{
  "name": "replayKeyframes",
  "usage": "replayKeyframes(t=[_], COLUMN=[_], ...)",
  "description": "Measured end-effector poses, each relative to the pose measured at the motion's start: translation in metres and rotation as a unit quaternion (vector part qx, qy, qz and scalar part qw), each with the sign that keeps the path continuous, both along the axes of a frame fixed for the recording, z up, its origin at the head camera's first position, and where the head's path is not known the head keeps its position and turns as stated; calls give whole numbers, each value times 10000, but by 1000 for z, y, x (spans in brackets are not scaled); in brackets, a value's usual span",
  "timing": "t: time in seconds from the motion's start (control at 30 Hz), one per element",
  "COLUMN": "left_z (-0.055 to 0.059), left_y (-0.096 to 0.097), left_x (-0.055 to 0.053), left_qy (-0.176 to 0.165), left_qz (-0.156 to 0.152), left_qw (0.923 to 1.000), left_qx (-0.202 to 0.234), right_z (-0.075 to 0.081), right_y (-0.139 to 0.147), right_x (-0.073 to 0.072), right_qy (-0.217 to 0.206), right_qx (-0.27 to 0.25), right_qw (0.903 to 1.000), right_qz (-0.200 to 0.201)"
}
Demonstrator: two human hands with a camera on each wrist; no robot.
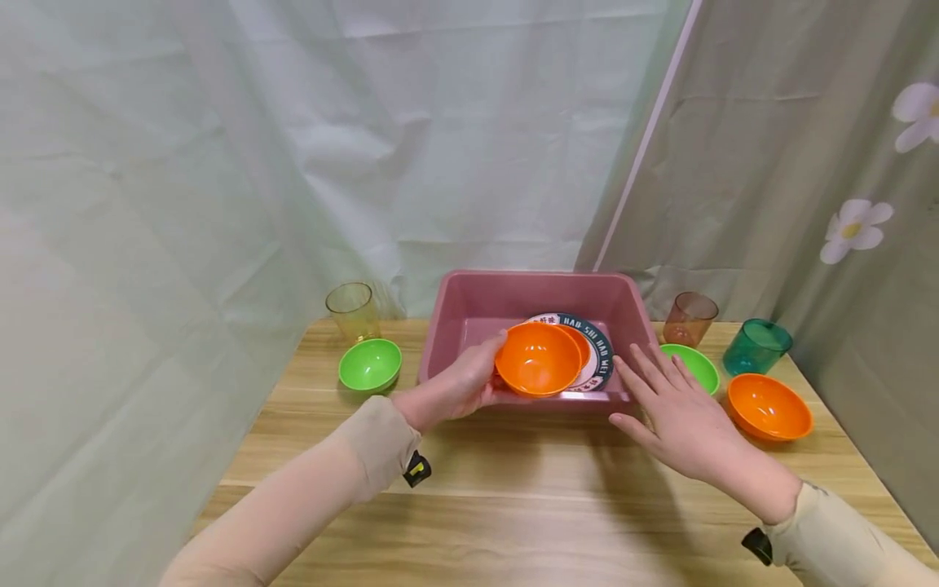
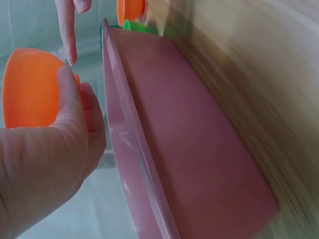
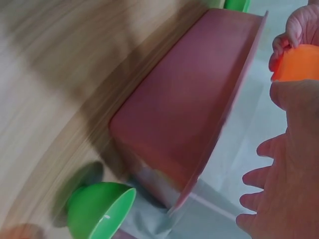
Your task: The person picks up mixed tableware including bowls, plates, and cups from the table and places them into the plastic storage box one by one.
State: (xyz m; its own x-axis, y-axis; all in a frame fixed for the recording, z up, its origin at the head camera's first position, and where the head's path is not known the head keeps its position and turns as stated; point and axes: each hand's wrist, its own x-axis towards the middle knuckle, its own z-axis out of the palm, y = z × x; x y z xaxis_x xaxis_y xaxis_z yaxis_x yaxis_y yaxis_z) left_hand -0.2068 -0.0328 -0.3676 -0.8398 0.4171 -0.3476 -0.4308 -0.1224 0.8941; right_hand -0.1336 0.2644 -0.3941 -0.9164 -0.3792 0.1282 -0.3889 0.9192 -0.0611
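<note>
My left hand grips an orange bowl by its left side, thumb near the rim, over the front of a pink basin. Inside that basin lies a plate with a dark lettered border. A second orange bowl sits on the plate, mostly hidden behind the held one. To the right of the held bowl, my right hand hovers with fingers straight and spread, holding nothing, by the basin's front right corner. In the left wrist view the held bowl appears tilted.
Left of the basin stand a yellow clear cup and a green bowl. On its right are a reddish cup, a teal cup, another green bowl and an orange bowl. Curtains hang behind the wooden table.
</note>
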Motion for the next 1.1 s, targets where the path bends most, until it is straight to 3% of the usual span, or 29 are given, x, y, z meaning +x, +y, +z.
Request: replayKeyframes(t=[0.17,0.37,0.47,0.53,0.6,0.67,0.8,0.9,1.03,1.1], left_z=[-4,-3,-3,-2,-2,-2,-3,-3,-4,-4], left_y=[9,9,9,8,8,9,10,11,12,12], left_x=[1,3,4,4,3,3,2,2,2,2], left_qy=[28,19,50,37,20,9,9,-16,-42,-45], left_qz=[-151,-180,-167,-137,-108,-87,-69,-48,-63,-90], left_qw=[9999,9998,9997,9998,9999,9999,9999,10000,10000,9999], left_qx=[-48,-114,-143,-129,-122,-114,-102,-81,-65,-54], right_z=[-2,3,7,11,16,22,29,29,30,30], right_y=[3,-5,-12,-18,-24,-31,-43,-51,-62,-66], right_x=[1,-6,-10,-12,-13,-13,-18,-22,-25,-27], right_qy=[-24,-237,-442,-714,-1077,-1512,-2371,-2904,-3391,-3575], right_qx=[-118,-921,-1721,-2432,-3146,-3785,-4938,-5654,-6274,-6460], right_qw=[9999,9954,9841,9673,9431,9130,8359,7712,6973,6684], right_qz=[-39,-65,-38,12,-19,-170,-341,-345,-715,-893])
